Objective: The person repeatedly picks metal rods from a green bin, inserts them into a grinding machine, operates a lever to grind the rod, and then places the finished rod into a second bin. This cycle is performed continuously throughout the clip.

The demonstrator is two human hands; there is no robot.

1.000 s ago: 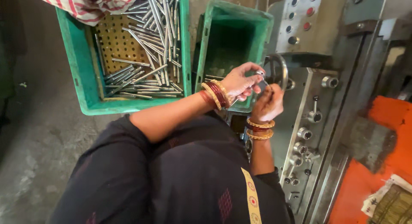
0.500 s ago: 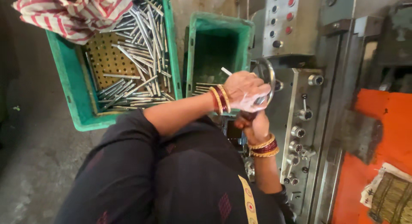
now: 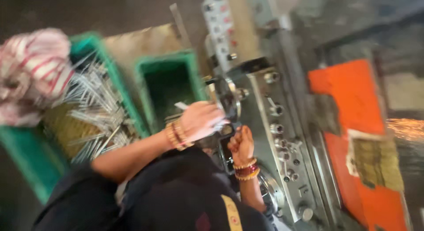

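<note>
Fingers of left hand (image 3: 201, 120) curl around a thin metal rod (image 3: 181, 106) at the machine chuck (image 3: 232, 100); right hand (image 3: 240, 145) fisted just below; many rods (image 3: 95, 103) unprocessed in the crate beyond

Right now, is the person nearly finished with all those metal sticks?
Not nearly. The left crate holds a big pile of metal rods; the smaller green bin looks mostly empty, though it is blurred. The left hand holds one rod at the grey machine, the right hand beside it.
</note>
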